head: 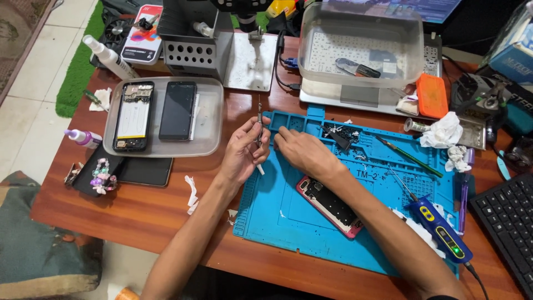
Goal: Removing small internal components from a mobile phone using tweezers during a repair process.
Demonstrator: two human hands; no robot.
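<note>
Both hands were seen meeting at the upper left corner of the blue repair mat [288, 205]. The left hand [242, 151] was closed around a slim metal tool [259, 123], held upright and pinched between thumb and fingers. The right hand [302, 151] was laid flat beside it, fingertips curled down onto the mat's small compartments. At five o'clock from the hands, an opened pink-edged phone [331, 206] was left lying on the mat, partly hidden by the right forearm. At nine o'clock, a clear tray [211, 119] with two more phones was set on the worktop [139, 211]. At four o'clock lay a blue powered screwdriver [441, 230]. It was judged that a tiny screw could be flicked off the mat by the forearm and lost.
</note>
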